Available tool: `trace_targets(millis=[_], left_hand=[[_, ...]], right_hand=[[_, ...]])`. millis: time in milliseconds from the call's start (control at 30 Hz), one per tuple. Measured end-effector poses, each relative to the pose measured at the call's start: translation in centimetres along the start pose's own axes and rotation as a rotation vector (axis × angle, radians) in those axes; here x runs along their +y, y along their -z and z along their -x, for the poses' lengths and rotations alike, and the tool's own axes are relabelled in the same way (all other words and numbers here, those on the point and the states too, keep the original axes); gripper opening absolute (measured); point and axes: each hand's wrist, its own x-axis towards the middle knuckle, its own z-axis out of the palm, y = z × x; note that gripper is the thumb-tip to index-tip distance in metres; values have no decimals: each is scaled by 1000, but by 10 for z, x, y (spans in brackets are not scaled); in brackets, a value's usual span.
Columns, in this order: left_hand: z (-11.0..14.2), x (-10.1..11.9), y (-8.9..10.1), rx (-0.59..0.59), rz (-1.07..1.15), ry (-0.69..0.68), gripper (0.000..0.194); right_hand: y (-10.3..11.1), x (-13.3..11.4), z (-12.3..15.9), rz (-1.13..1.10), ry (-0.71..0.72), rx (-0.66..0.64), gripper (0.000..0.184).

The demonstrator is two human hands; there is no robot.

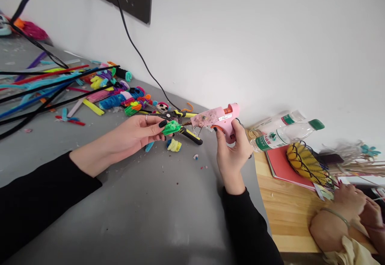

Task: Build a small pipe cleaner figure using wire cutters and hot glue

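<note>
Pinching a bright green fuzzy pipe-cleaner piece (171, 127), the left hand (141, 133) has thumb and fingers closed on it, towards nine o'clock from the view's centre. At three o'clock from that piece, the right hand (236, 148) curls around the handle of a pink plastic glue gun (210, 119), its nozzle aimed at the green fuzz — whether they touch, I cannot tell. The gun's white sticker (225, 117) carries print too small to read. Farther towards three o'clock, a clear plastic bottle with a green cap (293, 132) wears a green-and-white label (259, 143) — its red Chinese characters indistinct.
</note>
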Motion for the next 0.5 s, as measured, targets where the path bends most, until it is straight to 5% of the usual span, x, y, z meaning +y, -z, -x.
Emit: trace_targets(millis=[500], left_hand=[[-1, 0, 0, -9, -39, -4, 26]], right_hand=[[0, 1, 1, 14, -13, -1, 22]])
